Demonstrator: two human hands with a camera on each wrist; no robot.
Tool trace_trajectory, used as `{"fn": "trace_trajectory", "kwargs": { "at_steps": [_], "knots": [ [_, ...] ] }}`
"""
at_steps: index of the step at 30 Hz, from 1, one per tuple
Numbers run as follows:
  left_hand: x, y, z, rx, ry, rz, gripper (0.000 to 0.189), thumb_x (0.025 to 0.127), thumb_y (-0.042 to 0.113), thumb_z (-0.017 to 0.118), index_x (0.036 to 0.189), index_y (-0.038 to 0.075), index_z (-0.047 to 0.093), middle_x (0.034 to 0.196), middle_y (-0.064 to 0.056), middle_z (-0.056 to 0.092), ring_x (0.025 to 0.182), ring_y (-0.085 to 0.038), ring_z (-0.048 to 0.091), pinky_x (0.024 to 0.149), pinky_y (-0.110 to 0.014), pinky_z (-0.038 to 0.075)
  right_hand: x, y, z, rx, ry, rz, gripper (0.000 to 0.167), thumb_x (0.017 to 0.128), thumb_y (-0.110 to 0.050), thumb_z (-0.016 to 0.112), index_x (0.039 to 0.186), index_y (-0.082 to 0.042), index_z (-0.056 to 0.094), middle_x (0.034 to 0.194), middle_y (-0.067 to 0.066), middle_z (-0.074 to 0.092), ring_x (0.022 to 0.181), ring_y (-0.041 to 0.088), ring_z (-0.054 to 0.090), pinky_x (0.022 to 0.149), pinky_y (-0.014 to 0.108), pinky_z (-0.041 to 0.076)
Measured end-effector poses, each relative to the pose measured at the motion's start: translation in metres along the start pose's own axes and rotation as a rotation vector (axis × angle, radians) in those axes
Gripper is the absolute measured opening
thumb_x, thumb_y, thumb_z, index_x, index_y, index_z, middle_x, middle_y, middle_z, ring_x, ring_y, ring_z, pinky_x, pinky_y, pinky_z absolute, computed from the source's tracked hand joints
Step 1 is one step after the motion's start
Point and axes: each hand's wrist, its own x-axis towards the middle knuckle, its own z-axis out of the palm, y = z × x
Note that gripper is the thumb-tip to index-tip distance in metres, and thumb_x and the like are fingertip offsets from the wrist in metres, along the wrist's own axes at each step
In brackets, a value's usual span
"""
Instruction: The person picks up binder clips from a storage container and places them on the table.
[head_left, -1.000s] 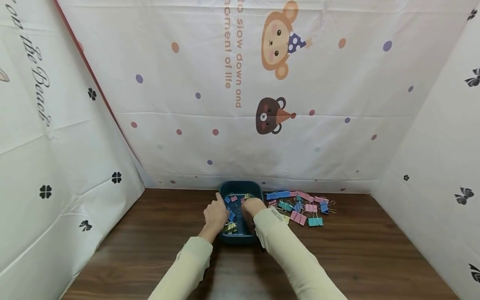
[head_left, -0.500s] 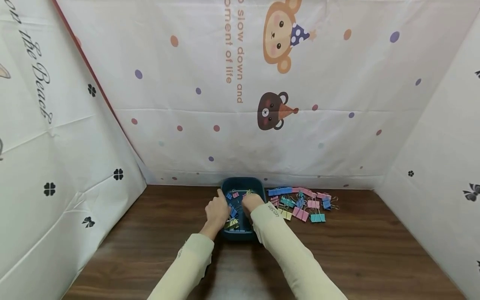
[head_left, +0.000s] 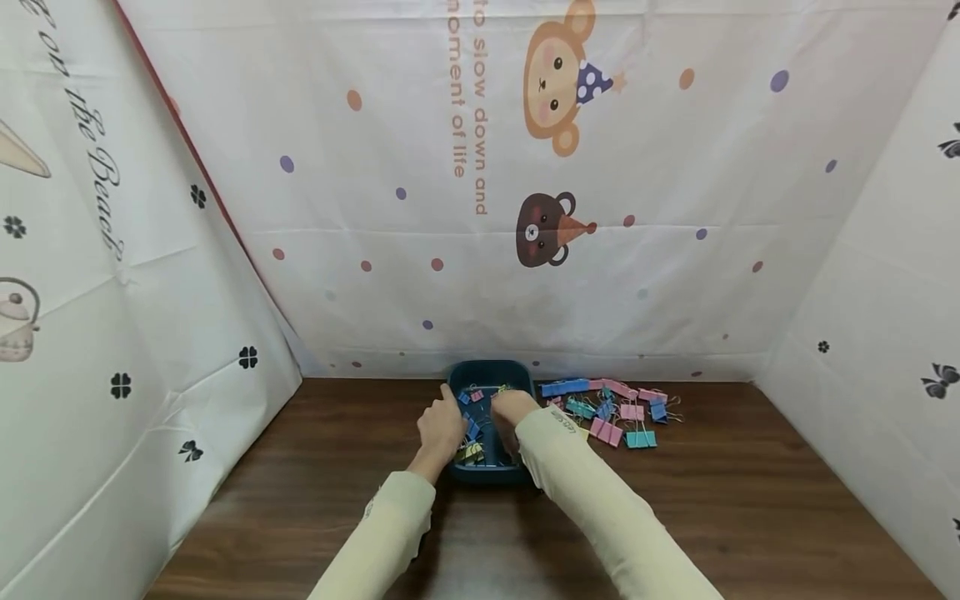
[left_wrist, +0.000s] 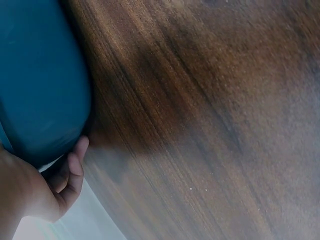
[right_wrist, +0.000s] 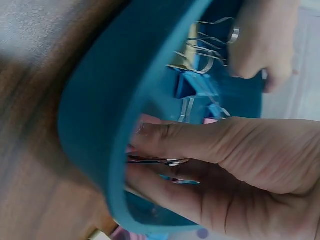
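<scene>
A dark teal plastic bin (head_left: 491,477) stands on the table against the back wall. My left hand (head_left: 441,429) grips its left side; in the left wrist view, fingertips (left_wrist: 76,167) curl against the outer wall. Inside the bin, near its right wall, is my right hand (head_left: 513,417). Its thumb (right_wrist: 170,140) and fingers pinch a binder clip, whose metal handles (right_wrist: 165,161) show between them; the clip's body is mostly hidden. Lying in the bin are a blue binder clip (right_wrist: 197,85), a yellow binder clip (head_left: 471,452) and a small pink binder clip (head_left: 476,396).
To the right of the bin, a loose pile of pink, blue, teal and yellow binder clips (head_left: 606,431) lies on the brown wooden table (head_left: 712,517). White printed cloth (head_left: 375,208) hangs behind and along both sides.
The head view has shifted slightly. Both hands keep nearly the same places at the bin, the right one still inside it.
</scene>
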Motion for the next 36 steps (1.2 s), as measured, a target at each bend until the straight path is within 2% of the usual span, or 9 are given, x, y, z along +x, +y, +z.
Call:
{"fn": "trace_trajectory", "kwargs": {
  "at_steps": [4,6,10,13,16,19,24,30,36],
  "knots": [
    [-0.005,0.002,0.0,-0.01,-0.001,-0.008,0.079,0.09,0.026,0.077,0.153,-0.003,0.039,0.087,-0.019,0.071,0.071,-0.03,0.068,0.069,-0.047,0.059,-0.002,0.006,-0.014,-0.054,-0.145,-0.034,0.018,0.088,-0.032,0.081,0.104,-0.022,0.081,0.144,-0.003,0.061,0.127,0.016,0.059,0.106,0.034,0.051],
    [-0.006,0.002,-0.001,-0.026,-0.001,-0.019,0.078,0.091,0.024,0.076,0.153,-0.003,0.039,0.092,-0.021,0.072,0.075,-0.031,0.069,0.073,-0.048,0.06,-0.003,0.008,-0.022,-0.069,-0.178,-0.032,0.019,0.09,-0.029,0.079,0.108,-0.024,0.08,0.145,-0.003,0.06,0.129,0.016,0.058,0.107,0.034,0.05],
    [-0.005,0.002,0.0,-0.057,-0.006,-0.024,0.077,0.092,0.021,0.075,0.154,-0.003,0.037,0.098,-0.023,0.073,0.083,-0.034,0.071,0.078,-0.05,0.06,-0.004,0.015,-0.033,-0.002,-0.291,0.013,0.026,0.095,-0.02,0.073,0.121,-0.022,0.075,0.135,-0.002,0.068,0.123,0.013,0.062,0.107,0.033,0.05],
    [-0.005,0.003,0.002,-0.066,-0.006,-0.004,0.077,0.092,0.02,0.076,0.154,-0.004,0.036,0.092,-0.022,0.072,0.078,-0.033,0.07,0.074,-0.048,0.06,-0.011,0.026,-0.035,0.12,-0.32,0.036,0.024,0.096,-0.012,0.07,0.119,-0.017,0.074,0.113,0.001,0.077,0.108,0.012,0.07,0.102,0.032,0.054],
    [-0.006,0.004,0.002,-0.065,-0.012,0.005,0.078,0.092,0.019,0.075,0.154,-0.004,0.036,0.086,-0.02,0.071,0.073,-0.031,0.068,0.071,-0.047,0.06,-0.024,0.039,-0.033,0.318,-0.221,0.034,0.015,0.091,-0.005,0.075,0.104,-0.011,0.078,0.098,0.005,0.079,0.095,0.016,0.075,0.096,0.035,0.057],
    [-0.008,0.003,-0.001,-0.069,-0.013,-0.002,0.078,0.092,0.02,0.076,0.154,-0.004,0.036,0.092,-0.022,0.072,0.077,-0.032,0.07,0.075,-0.048,0.06,-0.037,0.05,-0.031,0.476,-0.092,0.013,0.011,0.083,0.0,0.081,0.091,-0.008,0.078,0.089,0.006,0.079,0.086,0.02,0.078,0.09,0.038,0.06],
    [-0.01,0.001,-0.006,-0.065,0.0,0.0,0.077,0.091,0.02,0.076,0.153,-0.006,0.038,0.103,-0.025,0.072,0.083,-0.035,0.071,0.079,-0.051,0.06,-0.056,0.067,-0.03,0.461,0.016,0.018,0.011,0.088,0.003,0.075,0.094,-0.005,0.078,0.095,0.008,0.075,0.089,0.023,0.078,0.084,0.037,0.061],
    [-0.009,0.002,-0.008,-0.022,-0.009,0.005,0.076,0.093,0.021,0.074,0.154,-0.004,0.036,0.082,-0.019,0.069,0.065,-0.028,0.065,0.067,-0.046,0.06,-0.081,0.105,-0.015,0.512,0.043,0.077,0.011,0.087,0.003,0.076,0.098,0.002,0.076,0.108,0.016,0.074,0.097,0.026,0.077,0.09,0.039,0.06],
    [-0.01,0.002,-0.007,-0.015,-0.041,0.0,0.077,0.094,0.021,0.073,0.156,-0.003,0.034,0.067,-0.012,0.061,0.054,-0.023,0.056,0.057,-0.041,0.055,-0.091,0.149,0.019,0.548,0.055,0.164,0.011,0.086,0.001,0.078,0.096,0.003,0.074,0.11,0.021,0.075,0.089,0.024,0.077,0.085,0.038,0.061]
  ]
}}
